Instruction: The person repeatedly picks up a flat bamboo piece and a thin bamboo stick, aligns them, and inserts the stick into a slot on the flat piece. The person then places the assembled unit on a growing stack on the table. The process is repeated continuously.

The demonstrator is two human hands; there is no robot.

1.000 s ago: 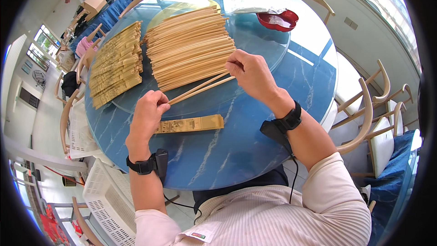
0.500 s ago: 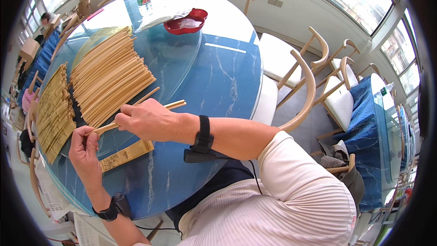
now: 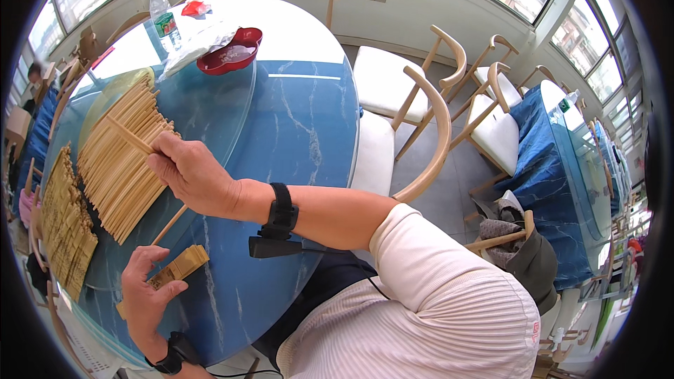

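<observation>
Taking the tabletop as a clock, a bundle of gold paper sleeves (image 3: 67, 231) lies at nine o'clock, close to the rim. Just right of it, my pile of chopsticks (image 3: 123, 200) covers the left part of the glass turntable (image 3: 225, 123). At seven, my left hand (image 3: 147, 295) is open, thumb and fingers spread over a single gold sleeve (image 3: 184, 264); I can't tell whether I'm touching it. My right hand (image 3: 198, 177), near the centre, is closed on some chopsticks (image 3: 131, 135) that point to ten over the pile; I can't tell how many. From one to five o'clock I have bare blue table (image 3: 302, 126) right out to its edge, with a white-seated chair (image 3: 372, 154) close outside it at three. As for containers, a clear bottle (image 3: 165, 24) stands at eleven, its fill unclear. Near twelve, a red tray (image 3: 228, 63) holds something pale that I can't make out.
</observation>
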